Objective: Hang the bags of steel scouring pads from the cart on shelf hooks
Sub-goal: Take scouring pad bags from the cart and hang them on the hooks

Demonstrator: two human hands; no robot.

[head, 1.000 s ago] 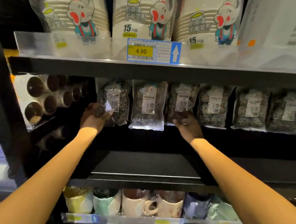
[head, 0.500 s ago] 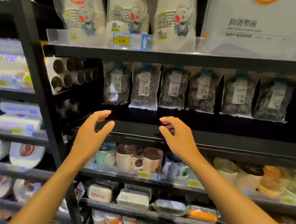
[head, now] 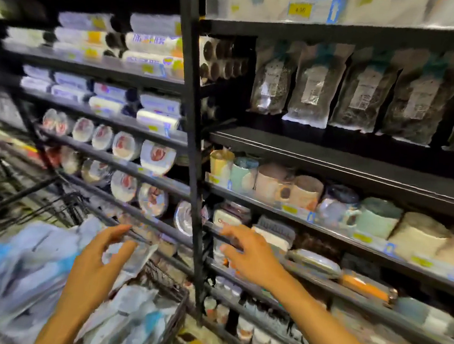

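Note:
Several bags of steel scouring pads (head: 311,88) hang in a row under the upper right shelf. A black wire cart (head: 165,285) at lower left holds a blurred pile of clear and blue bags (head: 31,258). My left hand (head: 97,267) hovers over the cart's pile, fingers spread and loosely bent, holding nothing. My right hand (head: 251,254) reaches left at the level of the lower shelves, fingers extended and empty. Both hands are well below the hanging bags.
A black upright post (head: 192,140) divides two shelf bays. Mugs (head: 280,185) fill the shelf under the hooks. Plastic-wrapped rolls (head: 152,42) and round packs (head: 125,145) fill the left bay. A price tag (head: 299,9) marks the top shelf.
Both hands have dropped from the hanging bags down toward the cart, and my view has swung down and left, bringing the cart into sight.

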